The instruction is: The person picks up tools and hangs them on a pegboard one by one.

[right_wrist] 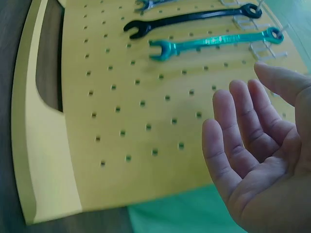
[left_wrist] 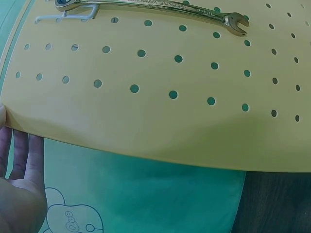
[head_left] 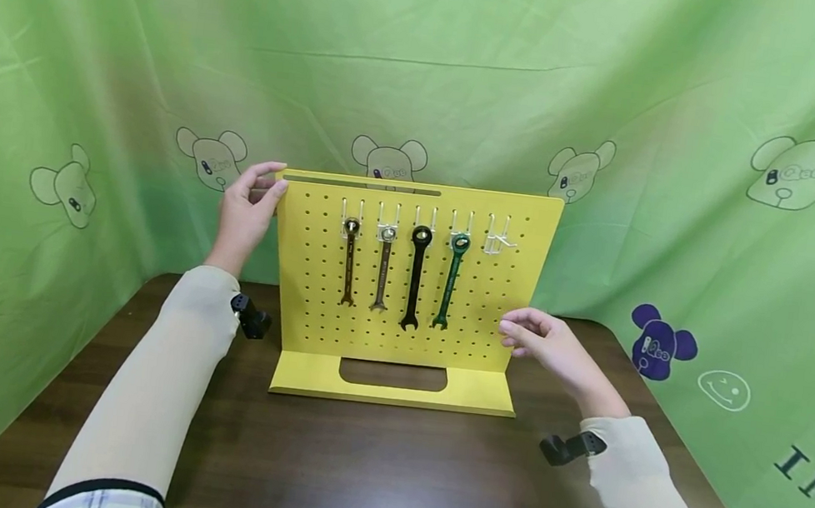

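My left hand pinches the upper left corner of a yellow pegboard, thumb in front and fingers behind its edge. In the left wrist view, those fingers reach behind the board. Four-in-a-row hang the combination wrenches: a bronze-looking one, a silver one, a black one and a green one. Right of the green wrench is a bare wire hook. My right hand hovers by the board's lower right edge, fingers loosely bent, palm bare in the right wrist view.
The board stands on a dark wooden table, its base having a cut-out slot. A green curtain with printed bear heads surrounds the back and sides. Small black wrist cameras sit on both sleeves.
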The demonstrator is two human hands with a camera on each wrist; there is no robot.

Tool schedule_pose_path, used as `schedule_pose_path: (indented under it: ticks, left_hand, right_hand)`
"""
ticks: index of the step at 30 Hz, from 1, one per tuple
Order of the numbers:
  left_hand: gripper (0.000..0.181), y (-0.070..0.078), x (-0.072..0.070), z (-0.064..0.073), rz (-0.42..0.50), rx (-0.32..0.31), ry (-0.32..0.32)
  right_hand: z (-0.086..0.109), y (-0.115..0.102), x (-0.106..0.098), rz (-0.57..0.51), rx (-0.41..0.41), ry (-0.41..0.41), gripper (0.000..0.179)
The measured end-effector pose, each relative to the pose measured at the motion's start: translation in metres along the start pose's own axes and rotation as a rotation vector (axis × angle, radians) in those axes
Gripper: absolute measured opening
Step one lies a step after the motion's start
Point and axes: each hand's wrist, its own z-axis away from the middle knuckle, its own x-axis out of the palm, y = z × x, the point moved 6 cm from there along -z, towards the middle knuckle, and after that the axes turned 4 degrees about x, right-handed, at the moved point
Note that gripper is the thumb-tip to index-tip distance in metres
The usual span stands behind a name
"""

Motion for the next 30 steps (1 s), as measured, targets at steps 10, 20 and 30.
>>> schedule_pose_path:
  ticks: [10, 20, 30]
  left_hand:
    - [0.034, 0.0, -0.001, 0.001, 0.005, 0.002, -0.002]
    - [0.035, 0.002, 0.001, 0.002, 0.009, 0.011, -0.009]
    - [0.034, 0.001, 0.0, 0.001, 0.001, 0.017, 0.003]
  right_hand:
    - [0.027, 0.032, -0.031, 0.033, 0.021, 0.038, 0.039]
    - [0.054, 0.082, -0.065, 0.013, 0.105, 0.113, 0.034]
    - [0.069, 0.124, -0.09, -0.067, 0.186, 0.148, 0.012]
